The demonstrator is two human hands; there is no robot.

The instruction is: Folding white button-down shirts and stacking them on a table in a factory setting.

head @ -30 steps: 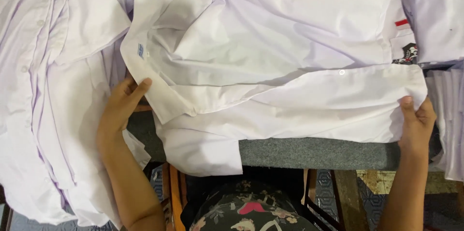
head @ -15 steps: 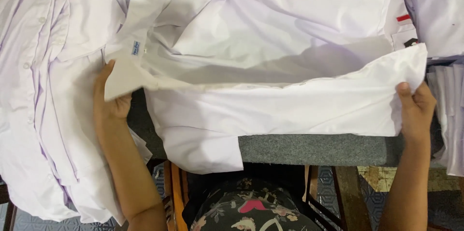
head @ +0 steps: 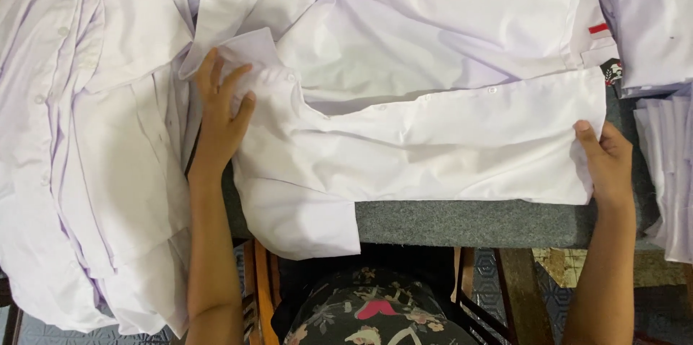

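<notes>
Head view, only one angle to go on. White shirt (head: 433,136) spread sideways across the grey worktop (head: 469,222), collar end to the left, hem end to the right, one short sleeve hanging off the near edge toward the lap. Front panel folded over along the button line, small buttons showing in a row across the middle. Little red tag up near the far right corner.

Left hand (head: 220,118) lying flat on the collar area, palm down, fingers (head: 234,81) spread fairly wide and pressing the fabric rather than pinching it. Forearm running straight up from the bottom of the frame, alongside the shirt's left edge.

Right hand (head: 610,161) at the hem end, fingers narrow and closed on the shirt's edge, thumb on top of the cloth, rest tucked under so can't really see them.

Big messy pile of white shirts (head: 86,143) off to the left, draped over the worktop edge and just beside the left arm. Neater stack of folded white shirts (head: 660,42) on the right, near the right hand but not touching it. More white cloth at the far edge behind the spread shirt.

Dark floral-print clothing (head: 375,316) at the bottom middle, plus a bit of wooden frame under the worktop.
</notes>
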